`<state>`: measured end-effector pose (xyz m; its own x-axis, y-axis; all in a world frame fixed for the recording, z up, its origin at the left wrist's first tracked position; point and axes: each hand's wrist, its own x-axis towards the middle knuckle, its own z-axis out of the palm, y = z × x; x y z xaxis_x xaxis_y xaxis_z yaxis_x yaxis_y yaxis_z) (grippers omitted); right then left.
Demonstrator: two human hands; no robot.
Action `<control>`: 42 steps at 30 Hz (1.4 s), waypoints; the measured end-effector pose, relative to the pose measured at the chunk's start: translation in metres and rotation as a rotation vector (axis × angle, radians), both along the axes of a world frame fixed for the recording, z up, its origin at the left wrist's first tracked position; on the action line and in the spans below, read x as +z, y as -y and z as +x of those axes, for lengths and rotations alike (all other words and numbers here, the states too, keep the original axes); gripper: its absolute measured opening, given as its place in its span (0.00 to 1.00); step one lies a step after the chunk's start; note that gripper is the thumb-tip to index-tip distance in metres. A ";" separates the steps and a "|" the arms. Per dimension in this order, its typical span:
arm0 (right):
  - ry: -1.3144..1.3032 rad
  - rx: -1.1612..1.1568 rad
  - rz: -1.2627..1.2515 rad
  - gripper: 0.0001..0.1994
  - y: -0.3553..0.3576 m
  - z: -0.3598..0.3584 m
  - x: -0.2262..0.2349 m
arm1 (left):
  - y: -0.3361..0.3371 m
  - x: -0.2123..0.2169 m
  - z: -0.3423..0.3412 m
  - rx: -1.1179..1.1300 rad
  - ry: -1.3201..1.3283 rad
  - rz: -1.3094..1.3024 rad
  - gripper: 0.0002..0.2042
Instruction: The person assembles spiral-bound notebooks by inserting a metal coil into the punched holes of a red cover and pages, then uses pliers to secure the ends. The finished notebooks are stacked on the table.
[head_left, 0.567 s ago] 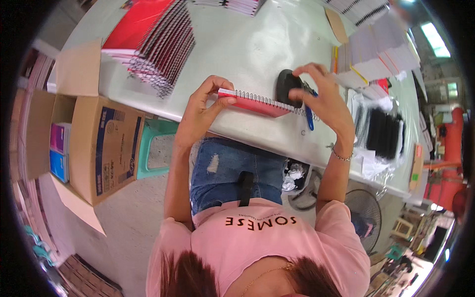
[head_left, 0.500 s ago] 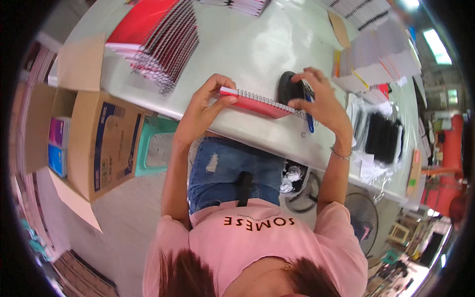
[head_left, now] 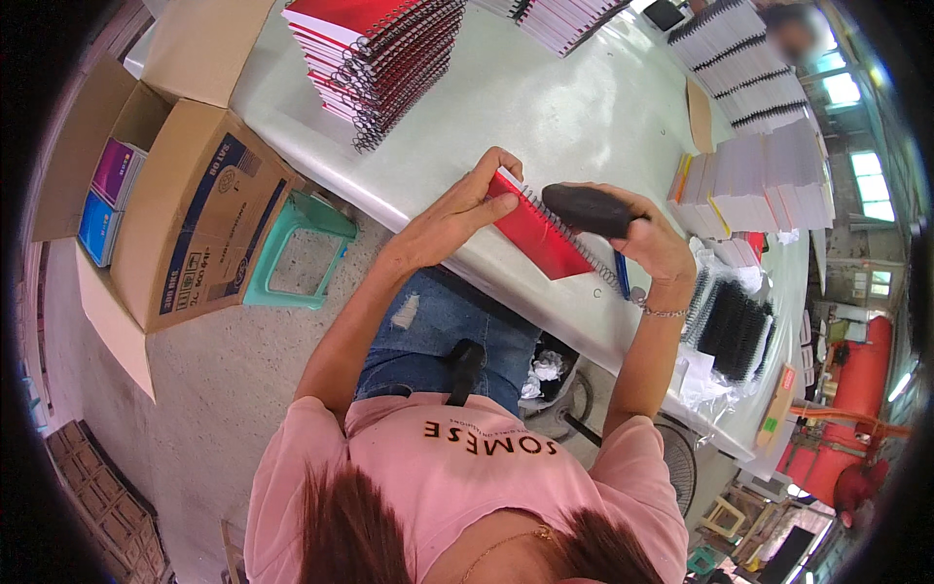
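Observation:
A small red-covered spiral notebook (head_left: 540,238) is tilted at the table's front edge, its wire binding facing up and away from me. My left hand (head_left: 452,219) pinches its left end between thumb and fingers. In my right hand (head_left: 657,238) is a black oval tool with a smooth rounded back (head_left: 584,208), held over the wire spine. Whether the tool touches the wire, I cannot tell. Below that hand, a slim blue object (head_left: 622,271) shows in part next to the coil's right end.
Red wire-bound notebooks (head_left: 389,68) stand stacked at the table's left, more behind. Paper stacks (head_left: 769,185) and black binding wires (head_left: 735,326) lie at the right. An open cardboard box (head_left: 209,234) and a green stool (head_left: 302,253) stand left of the table.
My right hand has picked up the black tool from the table and swung it over the notebook's spine. The notebook has turned, its right end now slanting lower, more toward me.

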<state>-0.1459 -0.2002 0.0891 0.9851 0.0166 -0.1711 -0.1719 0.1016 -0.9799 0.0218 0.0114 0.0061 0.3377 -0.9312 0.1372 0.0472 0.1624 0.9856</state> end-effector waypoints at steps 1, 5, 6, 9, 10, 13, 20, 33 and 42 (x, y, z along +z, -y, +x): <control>-0.050 0.011 -0.135 0.36 -0.009 0.004 0.010 | -0.001 0.000 -0.001 0.016 0.026 0.003 0.16; -0.128 -0.103 -0.504 0.25 -0.026 0.015 0.014 | -0.002 0.006 0.000 0.016 0.045 0.002 0.16; -0.066 -0.112 -0.444 0.25 -0.032 0.009 0.013 | -0.003 0.005 0.000 0.006 0.047 0.006 0.16; -0.111 -0.183 -0.577 0.26 -0.040 0.015 0.006 | -0.006 0.011 0.000 0.005 -0.036 0.036 0.15; -0.133 -0.190 -0.613 0.26 -0.035 0.025 0.008 | -0.004 0.015 0.002 0.002 -0.074 0.036 0.15; -0.117 -0.213 -0.562 0.24 -0.037 0.026 0.010 | -0.004 0.005 -0.001 -0.007 -0.069 0.019 0.14; -0.134 -0.282 -0.336 0.20 -0.026 0.031 -0.002 | -0.003 0.001 0.002 -0.070 -0.106 0.002 0.14; -0.119 -0.256 -0.353 0.16 -0.031 0.030 -0.014 | -0.001 0.000 0.005 -0.044 -0.065 -0.024 0.15; -0.114 -0.376 0.063 0.17 -0.033 0.016 -0.022 | -0.004 0.003 0.000 -0.043 -0.060 0.000 0.15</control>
<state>-0.1299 -0.1669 0.0672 0.8993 -0.3275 -0.2898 -0.2186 0.2373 -0.9465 0.0221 0.0155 0.0091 0.3050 -0.9450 0.1178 0.1136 0.1589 0.9807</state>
